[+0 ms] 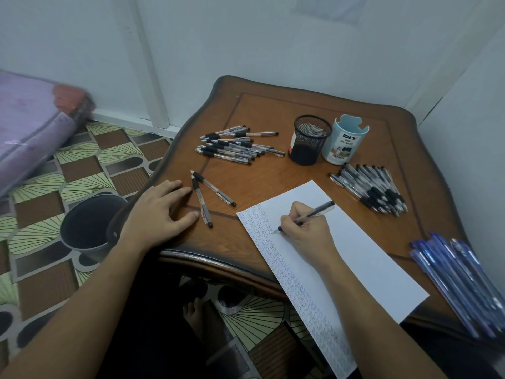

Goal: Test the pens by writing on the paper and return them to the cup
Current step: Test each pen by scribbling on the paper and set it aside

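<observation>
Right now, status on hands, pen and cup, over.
Right hand grips pen, tip on paper. Left hand flat on table. Mesh cup holds no pens; nothing blocks the way to it.

Surface [273, 110]: brown wood, scalloped dark rim, inlaid line border, set into a corner. Wall [246, 36]: white, plain, meets a white upright strip [153, 77] at left. Floor [82, 165]: patterned covering, brown squares and pale green fan shapes. Bucket [87, 228]: dark, round, open top, upright on the floor, just beside the surface's left edge. Mattress [30, 124]: purple, lying on the floor at far left, well apart from the surface; a red patch [68, 98] shows at its end, blurred.
</observation>
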`<move>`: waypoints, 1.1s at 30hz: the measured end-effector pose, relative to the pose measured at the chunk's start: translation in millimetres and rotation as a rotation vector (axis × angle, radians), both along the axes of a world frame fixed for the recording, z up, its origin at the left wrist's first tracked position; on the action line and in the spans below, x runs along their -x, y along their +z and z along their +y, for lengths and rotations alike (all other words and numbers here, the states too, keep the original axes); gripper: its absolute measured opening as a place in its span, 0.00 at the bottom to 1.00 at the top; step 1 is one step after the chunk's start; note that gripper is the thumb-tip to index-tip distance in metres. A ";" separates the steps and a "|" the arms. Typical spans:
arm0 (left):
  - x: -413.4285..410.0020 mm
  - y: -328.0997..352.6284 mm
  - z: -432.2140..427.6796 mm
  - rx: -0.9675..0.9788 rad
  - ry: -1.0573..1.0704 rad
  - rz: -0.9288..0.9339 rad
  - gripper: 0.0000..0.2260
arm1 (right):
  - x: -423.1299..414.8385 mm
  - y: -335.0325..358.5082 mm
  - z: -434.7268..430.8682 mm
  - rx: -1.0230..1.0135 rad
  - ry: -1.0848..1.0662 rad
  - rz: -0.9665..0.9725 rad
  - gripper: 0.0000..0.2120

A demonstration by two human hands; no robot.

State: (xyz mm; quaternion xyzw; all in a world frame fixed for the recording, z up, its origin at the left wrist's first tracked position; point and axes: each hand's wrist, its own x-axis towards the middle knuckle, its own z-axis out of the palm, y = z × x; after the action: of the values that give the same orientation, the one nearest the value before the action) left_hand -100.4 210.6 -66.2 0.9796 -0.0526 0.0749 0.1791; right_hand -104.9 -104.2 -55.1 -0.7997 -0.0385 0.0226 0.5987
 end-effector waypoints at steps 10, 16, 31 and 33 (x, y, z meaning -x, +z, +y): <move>-0.3 -1.1 0.8 -0.005 -0.001 -0.011 0.37 | -10.4 4.6 -3.0 -0.194 -0.169 0.089 0.13; 0.1 -0.1 0.1 0.002 0.001 -0.011 0.37 | -20.4 11.8 -9.4 -0.409 -0.238 0.284 0.08; 1.0 1.4 0.2 -0.001 0.009 0.003 0.38 | -20.5 21.9 6.5 -0.102 -0.195 0.217 0.25; 1.2 1.2 0.5 -0.006 0.010 0.010 0.38 | -19.4 21.1 8.0 -0.074 -0.201 0.177 0.24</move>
State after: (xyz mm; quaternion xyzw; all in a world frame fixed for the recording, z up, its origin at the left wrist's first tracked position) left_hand -101.6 211.1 -65.0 0.9807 -0.0471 0.0709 0.1760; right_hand -85.6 -96.2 -34.0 -0.7717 0.0940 0.0317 0.6282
